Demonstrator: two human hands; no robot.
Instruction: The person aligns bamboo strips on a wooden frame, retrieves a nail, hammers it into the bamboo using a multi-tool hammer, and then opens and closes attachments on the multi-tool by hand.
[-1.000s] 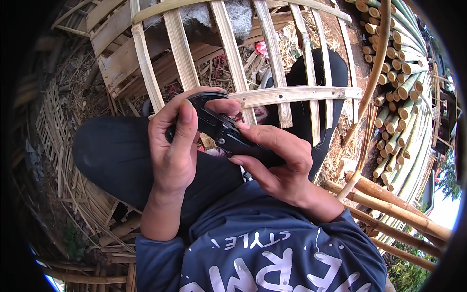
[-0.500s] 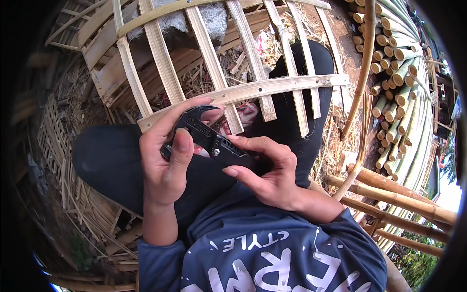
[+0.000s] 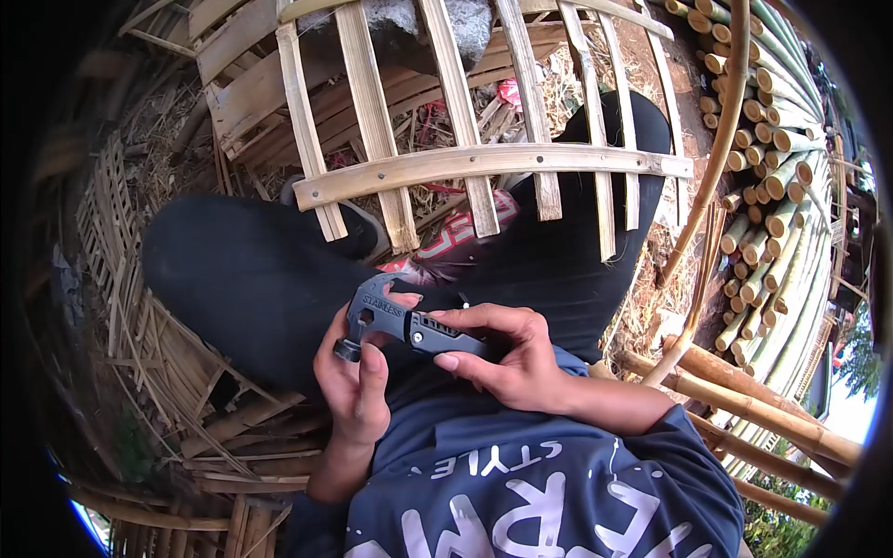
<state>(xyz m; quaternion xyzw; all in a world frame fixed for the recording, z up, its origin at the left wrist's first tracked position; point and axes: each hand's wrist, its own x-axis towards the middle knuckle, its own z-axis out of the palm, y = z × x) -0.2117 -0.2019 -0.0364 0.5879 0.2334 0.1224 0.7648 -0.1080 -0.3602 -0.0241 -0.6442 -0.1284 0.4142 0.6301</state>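
Note:
A black multi-tool hammer (image 3: 379, 316), stamped "STAINLESS" on its head, is held above my lap between both hands. My left hand (image 3: 356, 395) grips the head, thumb near the round striking face and fingers behind the claw side. My right hand (image 3: 523, 361) pinches the folded handle between thumb and fingers; part of the handle is hidden in the palm. Just beyond the hammer, a slatted bamboo panel (image 3: 502, 160) extends over my legs. Its curved crosspiece carries nail heads, and its slat ends point toward me.
A large grey stone (image 3: 409, 35) stands behind the slats. Cut bamboo poles (image 3: 781, 167) are stacked at the right, with bamboo rails (image 3: 772, 391) below them. Woven bamboo pieces (image 3: 112, 251) lie at the left. Shavings and straw (image 3: 684, 251) cover the ground.
Both hands and the hammer are lower in view, with the left hand shifted right. The hammer head has turned, showing its striking face. The panel and surroundings appear shifted right.

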